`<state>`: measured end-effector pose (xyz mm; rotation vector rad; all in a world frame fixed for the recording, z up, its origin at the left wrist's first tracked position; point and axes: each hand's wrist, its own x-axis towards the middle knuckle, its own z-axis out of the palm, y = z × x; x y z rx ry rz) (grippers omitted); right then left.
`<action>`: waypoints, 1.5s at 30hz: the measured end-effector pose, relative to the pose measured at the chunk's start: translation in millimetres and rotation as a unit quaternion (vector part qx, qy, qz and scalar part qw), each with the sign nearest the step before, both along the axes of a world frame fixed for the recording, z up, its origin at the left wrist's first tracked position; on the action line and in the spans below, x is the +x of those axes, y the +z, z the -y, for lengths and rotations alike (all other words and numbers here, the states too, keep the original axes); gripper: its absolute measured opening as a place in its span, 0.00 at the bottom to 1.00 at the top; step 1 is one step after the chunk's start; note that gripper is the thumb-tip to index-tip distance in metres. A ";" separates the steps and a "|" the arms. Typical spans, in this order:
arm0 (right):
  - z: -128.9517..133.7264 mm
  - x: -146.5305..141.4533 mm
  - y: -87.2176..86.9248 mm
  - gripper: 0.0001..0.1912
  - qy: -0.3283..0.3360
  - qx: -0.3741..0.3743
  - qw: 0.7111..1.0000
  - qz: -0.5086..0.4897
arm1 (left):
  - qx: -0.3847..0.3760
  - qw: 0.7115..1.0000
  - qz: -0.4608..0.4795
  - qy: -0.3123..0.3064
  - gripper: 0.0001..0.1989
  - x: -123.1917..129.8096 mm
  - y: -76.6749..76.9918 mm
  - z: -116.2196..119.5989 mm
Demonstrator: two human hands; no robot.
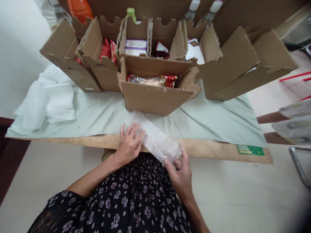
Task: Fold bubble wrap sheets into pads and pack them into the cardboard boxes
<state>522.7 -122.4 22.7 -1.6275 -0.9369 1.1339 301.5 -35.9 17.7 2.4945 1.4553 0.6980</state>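
A long piece of clear bubble wrap (pixel 155 137) lies slantwise over the table's front edge, its near end raised toward me. My right hand (pixel 181 171) grips that near end between thumb and fingers. At the wrap's left side, my left hand (pixel 130 140) rests with fingers apart and slightly bent, touching it. Whether something is inside the wrap I cannot make out. Just beyond it stands a cardboard box (pixel 152 98) holding a red-and-clear food packet (pixel 153 80).
Behind stands a row of cardboard bins (pixel 97 72) with red packets, a purple-edged pack (pixel 136 45) and a white box (pixel 195 53). Bubble wrap bags (pixel 59 100) lie at the left on the green cloth (pixel 97 113). A green card (pixel 250 149) sits at the right front edge.
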 end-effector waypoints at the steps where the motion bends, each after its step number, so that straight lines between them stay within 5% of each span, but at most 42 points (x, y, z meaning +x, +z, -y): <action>1: 1.8 -2.9 2.0 0.48 0.006 -0.012 1.000 -0.026 | -0.005 0.999 0.015 -0.047 0.25 2.3 1.1 6.0; 5: 5.1 -13.3 7.1 0.45 0.068 -0.013 0.989 -0.128 | -0.027 0.982 0.066 -0.175 0.26 11.2 -5.8 25.4; 8: 4.4 -5.0 4.2 0.38 0.143 0.041 0.982 -0.117 | -0.052 0.976 0.167 -0.131 0.16 14.0 -12.7 27.4; 11: -5.3 15.7 -6.0 0.31 0.133 0.089 0.987 -0.030 | -0.120 0.944 0.302 -0.062 0.11 11.3 -10.7 24.8; 15: -35.6 22.7 -21.1 0.43 0.150 0.139 0.977 0.062 | -0.224 0.895 0.385 -0.017 0.08 4.7 -3.7 26.4; 17: -51.9 11.7 -25.1 0.41 0.190 0.132 0.971 0.055 | -0.245 0.887 0.392 0.007 0.09 1.7 -2.9 28.8; 23: -75.7 -20.7 -25.2 0.24 0.182 0.107 0.966 0.152 | -0.135 0.939 0.281 0.143 0.13 -9.3 -11.2 28.9; 27: -81.3 -29.3 -28.5 0.23 0.191 0.123 0.937 0.265 | -0.045 0.972 0.168 0.157 0.19 -12.9 -17.4 26.4; 34: -78.6 -28.3 -25.8 0.24 0.154 0.229 0.890 0.363 | -0.014 0.984 0.077 0.157 0.24 -17.6 -15.9 24.1; 41: -71.9 -20.7 -17.8 0.15 0.376 0.300 0.783 0.395 | -0.032 0.984 0.061 0.162 0.24 -23.7 -12.4 23.7; 45: -83.4 -23.7 -16.8 0.13 0.386 0.305 0.794 0.358 | -0.005 0.989 0.121 0.090 0.21 -30.3 -4.5 34.5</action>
